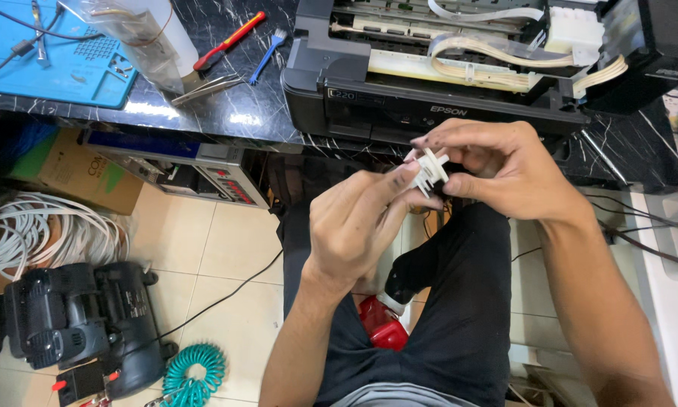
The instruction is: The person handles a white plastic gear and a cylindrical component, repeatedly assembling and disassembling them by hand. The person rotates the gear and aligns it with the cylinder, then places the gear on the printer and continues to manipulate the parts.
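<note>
Pinching small white plastic part [431, 170] between left hand [354, 222], right hand [497, 167], opened printer [459, 68] behind

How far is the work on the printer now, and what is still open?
Done: the black printer on the marble counter already stands opened, its white ribbon cables exposed. In hand: both hands, left hand and right hand, pinch a small white plastic part in front of it. Left: the part is not back inside, and the printer remains uncovered.
</note>
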